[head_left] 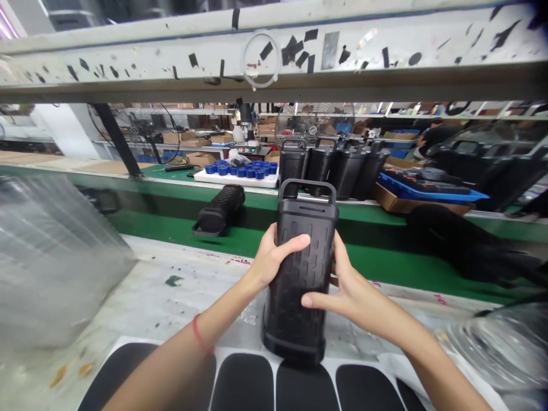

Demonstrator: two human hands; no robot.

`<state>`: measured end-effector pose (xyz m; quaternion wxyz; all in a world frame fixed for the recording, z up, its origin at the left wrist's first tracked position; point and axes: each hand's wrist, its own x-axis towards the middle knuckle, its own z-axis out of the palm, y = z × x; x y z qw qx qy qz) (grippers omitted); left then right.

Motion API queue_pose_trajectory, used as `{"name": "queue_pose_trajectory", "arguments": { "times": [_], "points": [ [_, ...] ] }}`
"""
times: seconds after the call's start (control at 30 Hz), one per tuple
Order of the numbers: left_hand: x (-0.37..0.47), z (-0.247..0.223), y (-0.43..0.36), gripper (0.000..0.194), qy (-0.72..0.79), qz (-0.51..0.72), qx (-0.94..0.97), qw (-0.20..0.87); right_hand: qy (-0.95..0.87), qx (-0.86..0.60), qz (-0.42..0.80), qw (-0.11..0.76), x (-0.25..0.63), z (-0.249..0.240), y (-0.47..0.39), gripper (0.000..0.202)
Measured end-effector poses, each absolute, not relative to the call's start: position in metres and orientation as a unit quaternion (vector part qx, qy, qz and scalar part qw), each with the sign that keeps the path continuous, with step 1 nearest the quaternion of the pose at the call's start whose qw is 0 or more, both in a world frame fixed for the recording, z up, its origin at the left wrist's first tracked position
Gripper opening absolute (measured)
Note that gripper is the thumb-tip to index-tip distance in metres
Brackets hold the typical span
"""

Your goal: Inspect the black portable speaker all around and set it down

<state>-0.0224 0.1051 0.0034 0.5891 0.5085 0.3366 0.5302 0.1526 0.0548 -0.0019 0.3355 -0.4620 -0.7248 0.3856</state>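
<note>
Overhead, taped shelf beam; worn workbench.

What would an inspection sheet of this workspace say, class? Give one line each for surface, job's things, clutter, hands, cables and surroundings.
Surface: pale, stained worktable; black oval pads along its near edge.
Job's things: black ribbed speaker with a carry handle on top, standing upright on the table.
Clutter: clear plastic sheeting at the left, more at the lower right.
Hands: left hand and right hand both grip the speaker's sides, thumbs across its front.
Cables: nothing seen.
Surroundings: green conveyor belt behind, with a like speaker lying on it; a row of upright speakers; a white tray of blue caps; a fan; a taped shelf rail overhead.
</note>
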Motion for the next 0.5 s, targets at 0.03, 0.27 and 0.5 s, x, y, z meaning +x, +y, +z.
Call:
{"name": "queue_pose_trajectory", "arguments": {
  "times": [0.03,0.27,0.5],
  "points": [
    [-0.022,0.004,0.104,0.063,0.330,0.528,0.517,0.587,-0.717,-0.468,0.382,0.347,0.154,0.001,0.054,0.123],
    [-0.020,0.011,0.091,0.071,0.275,0.501,0.577,0.583,-0.687,-0.497,0.260,0.462,0.183,0.030,0.049,0.117],
    [-0.017,0.011,0.078,0.083,0.179,0.454,0.672,0.557,-0.678,-0.501,0.278,0.460,0.187,0.046,0.028,0.108]
  ]
}}
